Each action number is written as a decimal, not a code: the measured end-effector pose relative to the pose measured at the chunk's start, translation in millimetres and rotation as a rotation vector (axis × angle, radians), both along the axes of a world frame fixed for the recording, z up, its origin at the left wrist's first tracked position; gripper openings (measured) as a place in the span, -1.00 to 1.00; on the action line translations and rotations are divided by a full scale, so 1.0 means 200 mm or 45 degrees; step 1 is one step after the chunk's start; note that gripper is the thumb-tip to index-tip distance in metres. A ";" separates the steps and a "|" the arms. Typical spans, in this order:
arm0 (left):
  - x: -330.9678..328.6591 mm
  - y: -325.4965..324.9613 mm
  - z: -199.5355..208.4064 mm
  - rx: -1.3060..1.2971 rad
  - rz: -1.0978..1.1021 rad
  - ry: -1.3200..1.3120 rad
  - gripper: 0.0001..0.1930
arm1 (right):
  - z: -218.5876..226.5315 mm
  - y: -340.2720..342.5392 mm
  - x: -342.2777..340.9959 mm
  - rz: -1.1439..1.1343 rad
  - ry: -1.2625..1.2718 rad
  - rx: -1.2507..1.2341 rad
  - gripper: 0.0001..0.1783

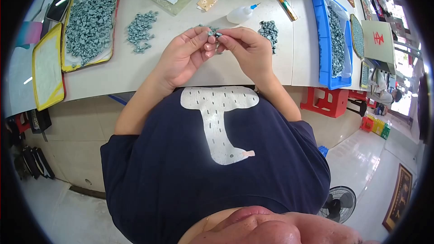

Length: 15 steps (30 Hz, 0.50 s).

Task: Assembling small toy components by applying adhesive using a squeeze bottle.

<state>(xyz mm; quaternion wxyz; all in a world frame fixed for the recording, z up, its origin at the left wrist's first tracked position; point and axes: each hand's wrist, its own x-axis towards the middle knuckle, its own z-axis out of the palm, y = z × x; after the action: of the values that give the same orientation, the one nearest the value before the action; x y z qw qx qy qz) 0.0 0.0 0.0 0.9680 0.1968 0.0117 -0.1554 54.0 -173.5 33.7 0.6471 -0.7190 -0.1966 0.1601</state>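
Note:
Above the near part of the white table, my left hand (184,55) pinches a small grey-green piece (210,33) between thumb and forefinger. Close beside it, my right hand (251,53) is pinching another small dark greenish piece (219,34). The two pieces are almost touching; whether they are joined I cannot tell. More such pieces lie on the table behind my fingers, partly hidden. To the left is a loose heap of grey-green pieces (141,30), and a darker heap (269,31) lies just right of my right hand.
A yellow-rimmed tray (118,0) full of pieces stands left, with a flat yellow tray (47,68) beside it. Farther back are a plastic bag (158,1), a patterned packet (207,2), a squeeze bottle (241,15) and a tube (288,9). A blue bin (323,54) stands right, above a red stool (324,102).

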 end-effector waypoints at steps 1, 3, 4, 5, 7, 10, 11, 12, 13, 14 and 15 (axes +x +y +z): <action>0.00 0.00 0.00 0.000 0.005 0.012 -0.81 | 0.00 0.00 0.00 -0.002 -0.195 -0.070 -0.78; 0.00 0.01 0.00 -0.001 0.015 0.034 -0.81 | 0.00 0.01 0.00 -0.006 -0.584 -0.210 -0.78; 0.00 0.01 0.00 -0.003 0.017 0.035 -0.81 | 0.00 0.02 0.00 -0.004 -0.584 -0.211 -0.78; 0.00 0.01 0.00 0.004 0.026 0.046 -0.81 | 0.01 0.03 0.00 -0.046 -0.752 -0.220 -0.77; -0.01 0.01 0.00 0.021 0.046 0.069 -0.82 | 0.01 0.06 0.00 -0.133 -1.087 -0.233 -0.75; -0.01 0.01 -0.01 0.027 0.058 0.082 -0.83 | 0.00 0.07 0.02 -0.100 -1.248 -0.235 -0.73; -0.01 0.02 -0.02 0.031 0.064 0.088 -0.83 | -0.01 0.07 0.02 -0.084 -1.329 -0.236 -0.72; -0.01 0.02 -0.02 0.032 0.065 0.089 -0.83 | -0.01 0.07 0.03 -0.083 -1.329 -0.234 -0.72; -0.01 0.02 -0.02 0.050 0.081 0.087 -0.83 | -0.01 0.08 0.03 -0.076 -1.363 -0.238 -0.71; -0.01 0.03 -0.02 0.069 0.097 0.086 -0.84 | -0.01 0.08 0.03 -0.069 -1.397 -0.242 -0.71; -0.01 0.03 -0.02 0.086 0.113 0.086 -0.84 | -0.01 0.08 0.04 -0.061 -1.430 -0.246 -0.70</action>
<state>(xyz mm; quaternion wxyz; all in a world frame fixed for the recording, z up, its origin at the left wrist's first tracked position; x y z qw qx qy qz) -2.9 5.1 -3.7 0.9658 0.2235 0.0582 -0.1183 61.0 -157.1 31.5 0.3779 -0.7539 -0.4788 -0.2442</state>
